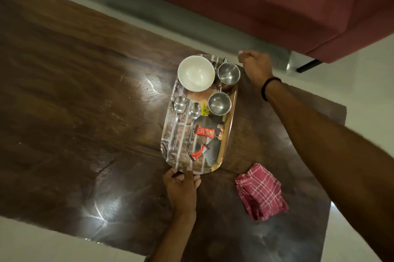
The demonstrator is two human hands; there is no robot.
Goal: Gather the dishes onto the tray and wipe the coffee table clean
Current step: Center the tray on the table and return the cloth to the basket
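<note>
A patterned oblong tray (228, 125) lies on the dark wooden coffee table (85, 102). On it stand a white bowl (196, 73), two steel cups (228, 73) (219, 103), two spoons (180, 106) (194, 112) and two red sachets (204, 131) (198, 153). My left hand (181, 189) grips the tray's near end. My right hand (254, 63) is closed at the tray's far right corner, beside the far steel cup; whether it holds the rim is hidden. A folded red checked cloth (261, 191) lies on the table to the right of my left hand.
A maroon sofa (277, 1) stands beyond the table's far edge, with a dark leg (307, 66) on the pale floor (366, 70). The table's right edge runs close past the cloth. Bright light reflections lie on the tabletop left of the tray.
</note>
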